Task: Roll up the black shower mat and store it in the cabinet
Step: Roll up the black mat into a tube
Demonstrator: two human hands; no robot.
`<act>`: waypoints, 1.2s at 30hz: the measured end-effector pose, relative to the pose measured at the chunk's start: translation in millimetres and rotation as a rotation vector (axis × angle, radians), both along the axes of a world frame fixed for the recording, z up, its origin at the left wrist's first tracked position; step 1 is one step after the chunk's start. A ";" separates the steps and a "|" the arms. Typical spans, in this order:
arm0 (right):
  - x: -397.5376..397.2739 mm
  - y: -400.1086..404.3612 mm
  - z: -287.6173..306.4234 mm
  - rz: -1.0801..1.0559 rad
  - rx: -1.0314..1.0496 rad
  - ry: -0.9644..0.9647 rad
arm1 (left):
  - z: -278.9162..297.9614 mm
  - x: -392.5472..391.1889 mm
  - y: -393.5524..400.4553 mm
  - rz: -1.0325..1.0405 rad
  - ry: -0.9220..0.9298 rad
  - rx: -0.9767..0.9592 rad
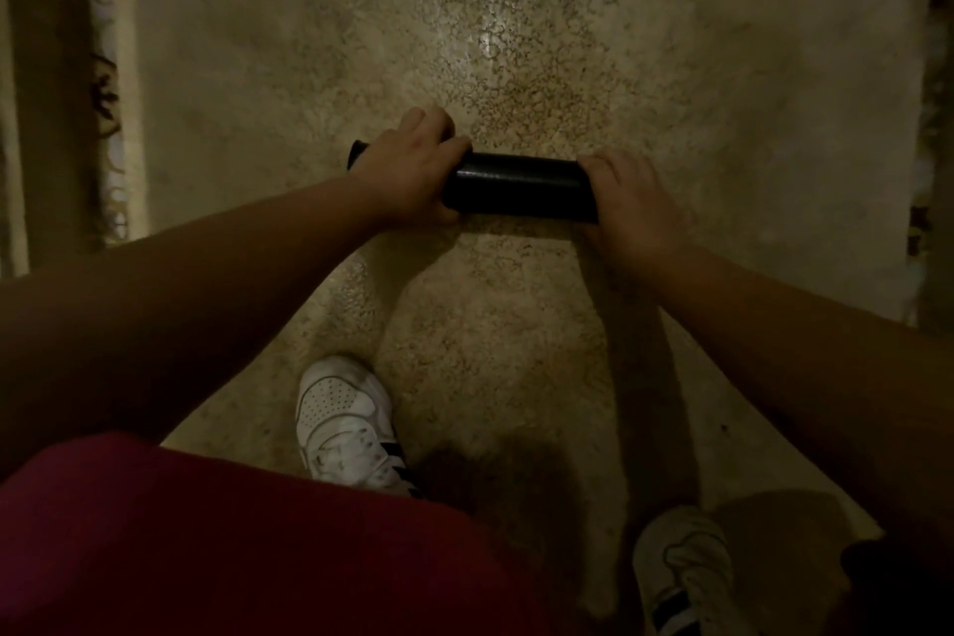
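The black shower mat (519,185) is a tight roll lying crosswise over the speckled beige floor (464,16), in the middle of the head view. My left hand (413,170) is wrapped over its left part, with the roll's left end poking out beyond the knuckles. My right hand (632,201) is closed over its right end. Both arms reach forward and down from the bottom corners. No cabinet is in view.
My white shoes (346,424) stand on the floor below the roll, the right one (681,573) in shadow. A patterned rug edge (106,83) runs along the left side. Another patterned edge (932,119) borders the right.
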State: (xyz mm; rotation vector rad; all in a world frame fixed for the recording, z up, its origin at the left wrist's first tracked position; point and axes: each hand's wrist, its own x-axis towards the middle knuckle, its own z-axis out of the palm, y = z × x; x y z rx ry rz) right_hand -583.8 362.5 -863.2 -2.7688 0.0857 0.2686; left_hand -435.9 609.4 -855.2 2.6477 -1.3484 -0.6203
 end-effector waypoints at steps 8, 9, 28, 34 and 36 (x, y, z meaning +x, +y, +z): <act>67.3 -38.6 20.6 0.013 0.156 0.386 | 4.2 21.3 44.9 0.282 0.005 -0.069; 73.7 -42.2 21.2 -0.002 0.184 0.430 | 4.1 23.7 48.9 0.349 0.103 -0.107; 47.7 -50.4 4.1 -0.070 0.257 0.281 | -1.3 45.1 58.3 0.420 0.452 -0.130; 56.7 -51.4 13.8 -0.074 0.240 0.373 | 4.4 52.4 61.8 0.466 0.607 -0.083; 60.1 -53.0 18.3 -0.069 0.233 0.409 | 6.4 53.6 62.9 0.473 0.573 -0.062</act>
